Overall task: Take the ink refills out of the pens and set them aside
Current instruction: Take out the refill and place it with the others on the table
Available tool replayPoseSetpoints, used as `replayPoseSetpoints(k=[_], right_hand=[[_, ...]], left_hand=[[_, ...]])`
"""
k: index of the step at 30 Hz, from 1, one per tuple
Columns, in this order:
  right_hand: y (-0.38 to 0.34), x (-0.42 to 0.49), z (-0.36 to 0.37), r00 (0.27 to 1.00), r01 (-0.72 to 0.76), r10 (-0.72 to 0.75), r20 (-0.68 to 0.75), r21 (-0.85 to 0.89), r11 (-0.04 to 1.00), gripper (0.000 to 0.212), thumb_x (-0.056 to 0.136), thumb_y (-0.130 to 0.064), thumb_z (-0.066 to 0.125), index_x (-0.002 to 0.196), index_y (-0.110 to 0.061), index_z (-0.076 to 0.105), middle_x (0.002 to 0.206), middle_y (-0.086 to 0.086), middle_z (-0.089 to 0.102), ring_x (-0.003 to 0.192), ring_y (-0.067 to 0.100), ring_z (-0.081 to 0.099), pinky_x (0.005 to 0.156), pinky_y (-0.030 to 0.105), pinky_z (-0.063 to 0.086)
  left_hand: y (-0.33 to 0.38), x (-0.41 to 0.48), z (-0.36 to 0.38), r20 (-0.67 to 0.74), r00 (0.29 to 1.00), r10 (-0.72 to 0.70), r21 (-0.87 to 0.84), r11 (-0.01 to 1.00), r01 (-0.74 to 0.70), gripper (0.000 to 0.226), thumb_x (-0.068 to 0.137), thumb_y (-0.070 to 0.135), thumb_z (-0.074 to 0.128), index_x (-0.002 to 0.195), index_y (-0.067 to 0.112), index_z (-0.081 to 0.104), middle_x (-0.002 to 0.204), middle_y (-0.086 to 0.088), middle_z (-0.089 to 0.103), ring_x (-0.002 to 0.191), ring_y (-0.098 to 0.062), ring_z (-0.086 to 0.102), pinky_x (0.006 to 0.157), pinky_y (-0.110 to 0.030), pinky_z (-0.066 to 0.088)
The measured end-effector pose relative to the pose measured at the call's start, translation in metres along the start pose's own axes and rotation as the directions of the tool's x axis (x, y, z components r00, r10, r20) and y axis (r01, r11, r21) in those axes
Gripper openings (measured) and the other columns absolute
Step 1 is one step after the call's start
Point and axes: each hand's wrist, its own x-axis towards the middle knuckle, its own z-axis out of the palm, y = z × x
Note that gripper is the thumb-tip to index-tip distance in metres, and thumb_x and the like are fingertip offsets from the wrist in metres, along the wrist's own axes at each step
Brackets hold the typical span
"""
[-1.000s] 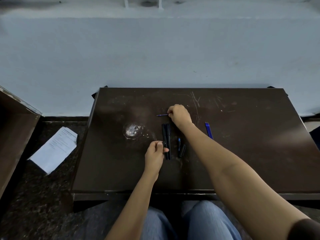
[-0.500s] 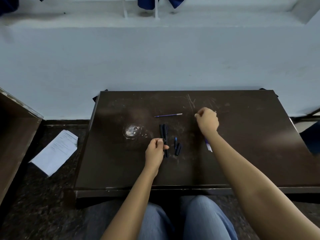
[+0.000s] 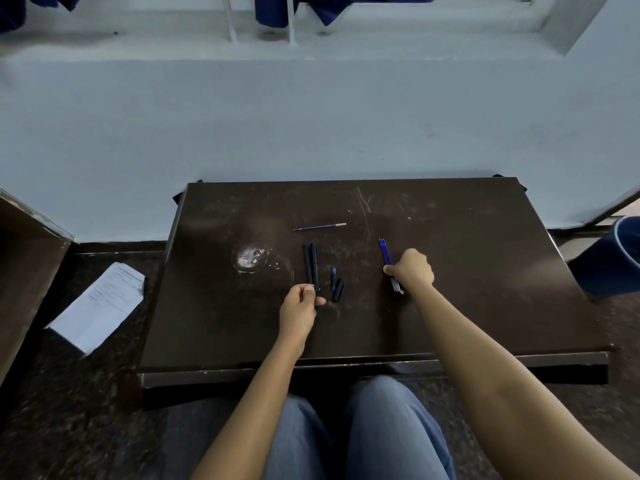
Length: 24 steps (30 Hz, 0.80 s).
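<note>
On the dark brown table (image 3: 485,306), black pen barrels (image 3: 311,263) lie side by side at the centre. My left hand (image 3: 300,308) pinches their near ends. Small black pen parts with a blue tip (image 3: 336,285) lie just right of them. A single blue refill (image 3: 320,226) lies crosswise farther back. A bunch of blue refills (image 3: 385,251) lies to the right, and my right hand (image 3: 412,270) grips its near part with curled fingers.
A shiny round mark (image 3: 250,258) sits on the table left of the pens. White papers (image 3: 100,304) lie on the dark floor at left beside a wooden panel (image 3: 24,271). A blue bin (image 3: 616,258) stands at right. My knees are under the near edge.
My right hand let go of the single refill at the back, swung right and came down onto the bunch of blue refills. My left hand stayed on the black barrels.
</note>
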Motion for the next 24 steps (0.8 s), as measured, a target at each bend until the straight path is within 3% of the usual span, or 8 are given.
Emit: replayPoseSetpoints(k=[7, 12, 14, 17, 19, 21, 24], right_hand=[[0.002, 0.001, -0.002, 1.0, -0.003, 0.002, 0.027, 0.042, 0.999, 0.029, 0.079, -0.03, 0.073, 0.086, -0.011, 0.052, 0.091, 0.008, 0.062, 0.088, 0.029, 0.065, 0.066, 0.034, 0.047], [0.013, 0.003, -0.011, 1.0, 0.006, -0.003, -0.008, 0.342, 0.94, 0.027, 0.081, -0.033, 0.068, 0.071, -0.009, 0.06, 0.079, 0.009, 0.064, 0.076, 0.027, 0.062, 0.068, 0.033, 0.049], [0.013, -0.006, -0.013, 0.998, 0.056, -0.024, -0.065, 0.552, 0.832, 0.03, 0.087, -0.028, 0.063, 0.062, -0.013, 0.055, 0.07, 0.006, 0.06, 0.069, 0.022, 0.056, 0.069, 0.032, 0.047], [0.004, -0.032, -0.014, 0.994, 0.074, -0.111, -0.024, 0.879, 0.471, 0.025, 0.094, -0.015, 0.056, 0.07, -0.013, 0.052, 0.064, 0.004, 0.054, 0.054, 0.012, 0.05, 0.055, 0.024, 0.046], [-0.006, -0.055, -0.014, 0.977, 0.076, -0.212, -0.01, 0.95, 0.303, 0.022, 0.097, -0.007, 0.052, 0.075, -0.01, 0.053, 0.066, 0.004, 0.057, 0.05, 0.007, 0.054, 0.052, 0.018, 0.049], [-0.016, -0.079, -0.013, 0.953, 0.091, -0.303, -0.013, 0.965, 0.245, 0.016, 0.096, -0.003, 0.051, 0.081, -0.008, 0.054, 0.069, 0.004, 0.063, 0.051, 0.006, 0.058, 0.055, 0.017, 0.052], [-0.026, -0.11, -0.01, 0.923, 0.13, -0.384, -0.023, 0.958, 0.255, 0.012, 0.096, -0.002, 0.052, 0.088, -0.008, 0.059, 0.074, 0.004, 0.067, 0.056, 0.006, 0.062, 0.058, 0.018, 0.053]], left_hand=[[0.008, -0.002, 0.005, 0.017, 1.0, 0.007, -0.013, 1.0, -0.007, 0.015, 0.102, 0.024, 0.041, 0.107, 0.02, 0.055, 0.08, 0.003, 0.063, 0.062, -0.007, 0.047, 0.055, -0.02, 0.036], [0.013, -0.009, 0.005, 0.04, 0.999, 0.012, -0.05, 0.999, -0.01, 0.016, 0.102, 0.024, 0.041, 0.107, 0.019, 0.056, 0.079, 0.001, 0.063, 0.057, -0.007, 0.044, 0.047, -0.018, 0.035], [0.014, -0.013, 0.002, 0.058, 0.998, 0.002, -0.074, 0.997, 0.003, 0.018, 0.102, 0.022, 0.04, 0.11, 0.018, 0.056, 0.079, 0.001, 0.064, 0.055, -0.007, 0.044, 0.045, -0.017, 0.034], [0.018, -0.019, -0.001, 0.092, 0.996, 0.021, -0.09, 0.996, -0.012, 0.021, 0.103, 0.022, 0.039, 0.111, 0.017, 0.057, 0.078, 0.001, 0.065, 0.055, -0.005, 0.044, 0.045, -0.016, 0.034], [0.021, -0.024, -0.002, 0.114, 0.992, 0.06, -0.092, 0.995, -0.049, 0.022, 0.103, 0.023, 0.038, 0.111, 0.016, 0.058, 0.077, 0.003, 0.066, 0.054, -0.005, 0.045, 0.047, -0.016, 0.035], [0.024, -0.031, -0.003, 0.125, 0.986, 0.111, -0.093, 0.991, -0.1, 0.022, 0.103, 0.023, 0.038, 0.106, 0.018, 0.059, 0.077, 0.003, 0.067, 0.054, -0.005, 0.047, 0.048, -0.016, 0.036], [0.027, -0.04, -0.007, 0.122, 0.974, 0.19, -0.093, 0.979, -0.18, 0.022, 0.103, 0.024, 0.038, 0.098, 0.023, 0.06, 0.077, 0.004, 0.068, 0.054, -0.003, 0.052, 0.049, -0.015, 0.038]])
